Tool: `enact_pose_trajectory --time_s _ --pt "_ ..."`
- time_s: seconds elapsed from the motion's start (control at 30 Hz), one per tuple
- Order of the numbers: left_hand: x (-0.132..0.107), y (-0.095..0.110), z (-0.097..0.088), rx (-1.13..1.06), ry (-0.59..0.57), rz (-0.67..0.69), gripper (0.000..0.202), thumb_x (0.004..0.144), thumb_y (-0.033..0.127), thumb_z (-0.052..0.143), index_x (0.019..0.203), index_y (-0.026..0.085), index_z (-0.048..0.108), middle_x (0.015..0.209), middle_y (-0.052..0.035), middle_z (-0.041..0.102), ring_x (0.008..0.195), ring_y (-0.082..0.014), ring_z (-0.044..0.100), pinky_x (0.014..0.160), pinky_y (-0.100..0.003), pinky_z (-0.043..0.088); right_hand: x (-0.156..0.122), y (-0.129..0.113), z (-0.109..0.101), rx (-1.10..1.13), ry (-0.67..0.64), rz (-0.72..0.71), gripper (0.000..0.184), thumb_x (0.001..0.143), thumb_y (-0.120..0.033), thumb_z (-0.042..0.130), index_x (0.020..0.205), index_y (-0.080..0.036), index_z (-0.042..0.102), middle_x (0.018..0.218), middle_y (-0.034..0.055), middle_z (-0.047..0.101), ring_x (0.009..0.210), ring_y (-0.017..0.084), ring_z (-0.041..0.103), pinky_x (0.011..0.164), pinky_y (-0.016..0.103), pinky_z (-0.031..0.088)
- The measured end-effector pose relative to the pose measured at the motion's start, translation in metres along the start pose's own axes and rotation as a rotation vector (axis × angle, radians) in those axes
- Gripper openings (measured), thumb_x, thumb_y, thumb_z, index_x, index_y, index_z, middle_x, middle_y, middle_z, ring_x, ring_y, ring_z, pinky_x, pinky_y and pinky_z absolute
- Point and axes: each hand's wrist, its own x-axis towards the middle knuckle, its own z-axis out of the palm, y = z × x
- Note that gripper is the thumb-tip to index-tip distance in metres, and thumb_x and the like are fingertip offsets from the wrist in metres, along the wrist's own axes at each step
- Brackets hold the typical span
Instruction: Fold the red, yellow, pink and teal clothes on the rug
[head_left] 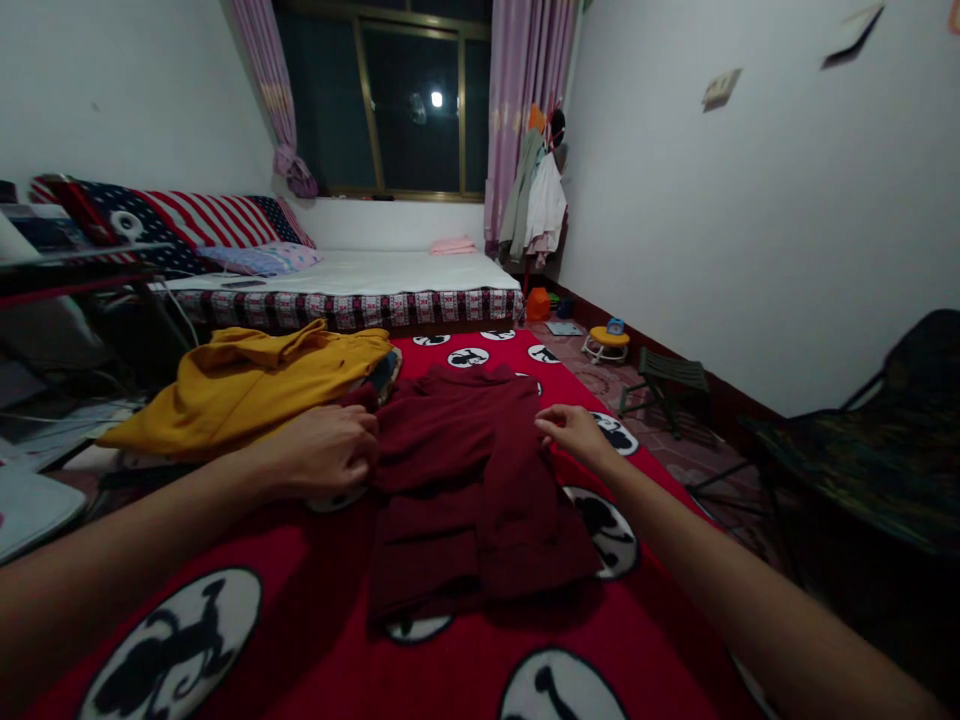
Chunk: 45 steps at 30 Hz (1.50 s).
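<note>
A maroon long-sleeved top lies on the red blanket, its far edge toward the window. One sleeve is folded down over its right part, and another folded layer crosses the near left. At the top's left edge, my left hand has its fingers curled on the maroon cloth. My right hand is by the right edge, thumb and fingers drawn together; whether cloth is between them is hidden. Left of the top is a yellow garment, lying over other folded cloth.
Beyond the blanket stands a bed with a pink folded cloth. On the right floor are a yellow stool, a folding stool and a camouflage chair. A cluttered table is on the left.
</note>
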Motion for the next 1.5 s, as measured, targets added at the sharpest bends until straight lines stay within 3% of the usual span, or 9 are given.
enact_pose_trajectory --time_s 0.2,0.37,0.5,0.7,0.87,0.97,1.13,1.3,1.5 --pt "0.080 0.003 0.035 -0.093 0.312 -0.229 0.033 0.087 0.027 0.045 0.114 0.021 0.063 0.113 -0.0083 0.063 0.102 -0.0212 0.058 0.090 -0.031 0.043 0.092 0.021 0.013 -0.196 0.177 0.138 0.037 0.079 -0.015 0.054 0.116 -0.016 0.062 0.100 0.0086 0.071 0.077 0.016 0.068 0.074 0.025 0.050" --pt "0.121 -0.024 0.083 -0.101 0.254 -0.498 0.039 0.090 0.032 0.044 0.126 0.021 0.055 0.116 -0.0112 0.063 0.109 -0.0252 0.057 0.094 -0.038 0.041 0.130 0.039 0.020 -0.251 0.162 0.189 0.051 0.079 -0.013 0.050 0.129 -0.020 0.055 0.086 0.0049 0.072 0.074 0.016 0.067 0.075 0.025 0.049" --pt "0.120 -0.036 0.094 -0.088 0.209 -0.568 0.035 0.087 0.043 0.049 0.110 0.020 0.063 0.103 -0.0109 0.068 0.100 -0.0272 0.061 0.084 -0.036 0.045 0.140 0.047 0.022 -0.246 0.091 0.159 0.046 0.076 -0.012 0.051 0.120 -0.020 0.061 0.073 0.0012 0.070 0.056 0.011 0.062 0.062 0.020 0.048" --pt "0.104 -0.025 0.092 -0.230 0.350 -0.527 0.024 0.083 0.042 0.056 0.095 0.022 0.063 0.097 -0.0060 0.071 0.090 -0.0240 0.066 0.071 -0.030 0.047 0.143 0.045 0.022 -0.259 0.076 0.116 0.026 0.071 -0.015 0.057 0.095 -0.014 0.068 0.060 0.0007 0.067 0.047 0.011 0.058 0.054 0.020 0.045" --pt "0.097 -0.019 0.099 -0.287 0.554 -0.616 0.025 0.088 0.043 0.050 0.094 0.022 0.061 0.090 -0.0055 0.071 0.082 -0.0224 0.066 0.072 -0.029 0.047 0.152 0.028 0.027 -0.303 0.245 0.074 0.028 0.080 -0.018 0.045 0.100 -0.012 0.064 0.075 0.0057 0.069 0.067 0.015 0.063 0.068 0.024 0.047" --pt "0.097 -0.022 0.103 -0.248 0.546 -0.655 0.022 0.086 0.034 0.053 0.102 0.022 0.061 0.096 -0.0069 0.069 0.089 -0.0239 0.064 0.076 -0.031 0.048 0.153 0.021 0.040 -0.332 0.286 0.061 0.030 0.082 -0.019 0.045 0.107 -0.013 0.062 0.087 0.0088 0.069 0.081 0.018 0.064 0.077 0.027 0.046" --pt "0.109 -0.013 0.095 -0.161 0.572 -0.497 0.041 0.084 0.019 0.051 0.124 0.021 0.056 0.123 -0.0101 0.058 0.117 -0.0263 0.051 0.098 -0.039 0.041 0.144 0.025 0.063 -0.531 0.124 -0.102 0.042 0.083 -0.033 0.058 0.120 -0.012 0.058 0.110 0.0148 0.061 0.103 0.025 0.056 0.090 0.034 0.042" --pt "0.128 0.019 0.093 -0.437 0.215 -0.135 0.051 0.092 0.048 0.041 0.138 0.026 0.044 0.147 -0.0064 0.039 0.134 -0.0232 0.038 0.109 -0.038 0.031 0.143 0.025 0.063 -0.711 -0.028 -0.162 0.046 0.091 -0.037 0.050 0.132 -0.015 0.052 0.123 0.0176 0.052 0.115 0.030 0.048 0.099 0.040 0.037" --pt "0.135 0.036 0.114 -0.362 0.066 -0.260 0.064 0.091 0.061 0.031 0.145 0.028 0.032 0.156 -0.0082 0.020 0.143 -0.0279 0.015 0.113 -0.049 0.015 0.090 0.022 0.035 -0.473 -0.281 -0.307 0.050 0.085 -0.024 0.057 0.133 -0.011 0.049 0.141 0.0152 0.044 0.131 0.024 0.039 0.109 0.038 0.029"
